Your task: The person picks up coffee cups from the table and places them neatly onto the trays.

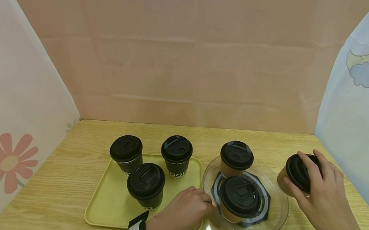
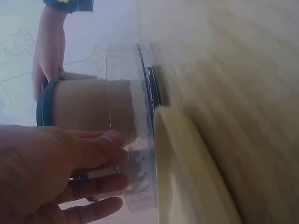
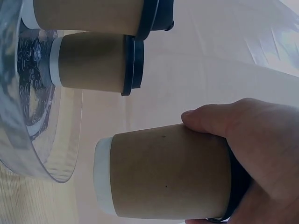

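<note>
My right hand (image 1: 323, 185) grips a lidded brown paper coffee cup (image 3: 168, 175) round its black lid, holding it off the table to the right of a clear round dish (image 1: 276, 226). Two similar brown cups stand in the dish: a back cup (image 1: 236, 155) and a front cup (image 1: 240, 195). My left hand (image 1: 185, 207) is at the dish's near left side, fingers loosely bent. In the left wrist view its fingertips (image 2: 114, 137) overlap the clear dish wall, with nothing pinched between them.
A yellow tray (image 1: 100, 209) lies left of the dish, close to its wall. On it stand three black lidded cups, a left cup (image 1: 126, 154), a back cup (image 1: 177, 155) and a front cup (image 1: 147, 184). Cloth panels (image 1: 196, 54) enclose the wooden table (image 1: 50, 190).
</note>
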A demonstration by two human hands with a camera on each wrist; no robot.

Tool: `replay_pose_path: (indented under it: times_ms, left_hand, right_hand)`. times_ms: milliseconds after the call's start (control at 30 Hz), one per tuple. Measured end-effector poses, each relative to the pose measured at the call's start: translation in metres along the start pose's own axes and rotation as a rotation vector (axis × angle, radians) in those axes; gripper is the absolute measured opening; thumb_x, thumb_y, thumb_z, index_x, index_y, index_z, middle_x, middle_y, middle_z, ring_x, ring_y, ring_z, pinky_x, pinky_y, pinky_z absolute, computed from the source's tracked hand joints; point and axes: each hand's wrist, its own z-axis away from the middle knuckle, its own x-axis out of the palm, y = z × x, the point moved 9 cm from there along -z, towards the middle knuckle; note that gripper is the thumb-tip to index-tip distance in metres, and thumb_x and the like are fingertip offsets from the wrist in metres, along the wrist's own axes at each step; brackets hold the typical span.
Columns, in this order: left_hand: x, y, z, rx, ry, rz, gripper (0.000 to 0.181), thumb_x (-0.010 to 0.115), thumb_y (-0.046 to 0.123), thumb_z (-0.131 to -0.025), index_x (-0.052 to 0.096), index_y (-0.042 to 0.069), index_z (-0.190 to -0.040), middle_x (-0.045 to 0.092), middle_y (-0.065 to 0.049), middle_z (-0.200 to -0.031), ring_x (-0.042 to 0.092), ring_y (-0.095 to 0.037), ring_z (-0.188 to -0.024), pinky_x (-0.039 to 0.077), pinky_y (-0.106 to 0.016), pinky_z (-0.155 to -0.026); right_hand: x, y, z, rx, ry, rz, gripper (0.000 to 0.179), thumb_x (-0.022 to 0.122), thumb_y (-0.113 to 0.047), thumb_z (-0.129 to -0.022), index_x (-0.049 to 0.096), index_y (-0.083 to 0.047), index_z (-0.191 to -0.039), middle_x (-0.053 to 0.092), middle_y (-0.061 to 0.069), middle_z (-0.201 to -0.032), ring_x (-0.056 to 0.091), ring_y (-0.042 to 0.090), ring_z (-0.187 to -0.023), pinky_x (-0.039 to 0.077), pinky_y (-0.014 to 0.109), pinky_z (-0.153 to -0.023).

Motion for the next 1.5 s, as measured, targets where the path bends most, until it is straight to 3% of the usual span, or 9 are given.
replay_pose_path:
  times_ms: [233,667,800,967,1133,1233,1333,1500]
  left_hand:
    - [0.005,-0.017,0.001,-0.054,0.001,0.008,0.013,0.066,0.023,-0.086,0.077,0.03,-0.09,0.072,0.016,-0.099,0.06,-0.005,-0.081,0.04,-0.017,-0.064]
    - [0.012,-0.029,-0.004,-0.081,-0.032,-0.029,0.018,0.065,0.02,-0.088,0.077,0.029,-0.098,0.072,0.013,-0.109,0.063,-0.006,-0.088,0.044,-0.019,-0.068]
    - [0.005,-0.019,-0.001,-0.053,0.004,-0.007,0.015,0.066,0.02,-0.088,0.076,0.027,-0.096,0.072,0.012,-0.105,0.063,-0.007,-0.09,0.046,-0.019,-0.07]
    - [-0.01,0.006,0.004,0.024,0.072,0.032,0.009,0.069,0.018,-0.084,0.072,0.027,-0.084,0.069,0.015,-0.091,0.058,-0.004,-0.081,0.04,-0.015,-0.064]
    - [-0.012,0.025,0.003,0.075,0.039,0.086,0.009,0.069,0.022,-0.088,0.073,0.029,-0.092,0.068,0.016,-0.096,0.056,-0.003,-0.087,0.043,-0.015,-0.073]
    - [-0.008,0.031,0.001,0.091,0.022,0.098,0.01,0.068,0.023,-0.09,0.073,0.028,-0.096,0.068,0.015,-0.098,0.057,-0.003,-0.09,0.045,-0.016,-0.078]
    - [-0.006,0.035,0.0,0.101,0.043,0.077,0.01,0.068,0.021,-0.089,0.072,0.028,-0.095,0.067,0.015,-0.097,0.057,-0.003,-0.089,0.045,-0.017,-0.077]
    - [-0.004,0.033,0.0,0.093,0.044,0.082,0.01,0.068,0.021,-0.089,0.071,0.028,-0.094,0.067,0.015,-0.096,0.057,-0.002,-0.091,0.045,-0.016,-0.077]
  right_hand:
    - [-0.002,-0.001,-0.001,-0.018,0.01,0.009,0.072,0.056,-0.058,-0.092,0.05,-0.002,-0.137,0.04,0.041,-0.136,0.037,0.062,-0.113,0.027,0.069,-0.09]
    - [-0.002,0.001,0.001,0.01,0.0,0.013,0.066,0.061,-0.049,-0.093,0.048,-0.004,-0.139,0.038,0.039,-0.139,0.035,0.063,-0.115,0.028,0.071,-0.09]
    - [-0.003,0.001,0.002,0.01,0.003,0.013,0.067,0.06,-0.051,-0.093,0.049,-0.004,-0.139,0.039,0.039,-0.139,0.035,0.063,-0.115,0.028,0.072,-0.091]
    - [-0.003,0.001,0.002,0.008,0.0,0.012,0.066,0.06,-0.05,-0.093,0.048,-0.005,-0.14,0.038,0.039,-0.139,0.035,0.064,-0.116,0.027,0.072,-0.093]
    - [-0.002,-0.002,0.002,0.007,-0.016,0.015,0.066,0.06,-0.049,-0.093,0.047,-0.005,-0.141,0.037,0.038,-0.141,0.035,0.063,-0.117,0.026,0.073,-0.095]
    - [-0.002,-0.004,0.002,0.002,-0.019,0.015,0.067,0.06,-0.05,-0.093,0.047,-0.005,-0.141,0.037,0.038,-0.141,0.036,0.062,-0.117,0.027,0.072,-0.094]
    - [-0.003,-0.006,0.002,-0.004,-0.018,0.017,0.068,0.058,-0.052,-0.093,0.048,-0.005,-0.14,0.038,0.037,-0.141,0.037,0.061,-0.116,0.028,0.072,-0.093]
    - [-0.004,-0.007,0.001,-0.01,-0.012,0.017,0.07,0.055,-0.056,-0.093,0.048,-0.005,-0.14,0.038,0.037,-0.141,0.037,0.061,-0.117,0.028,0.071,-0.093]
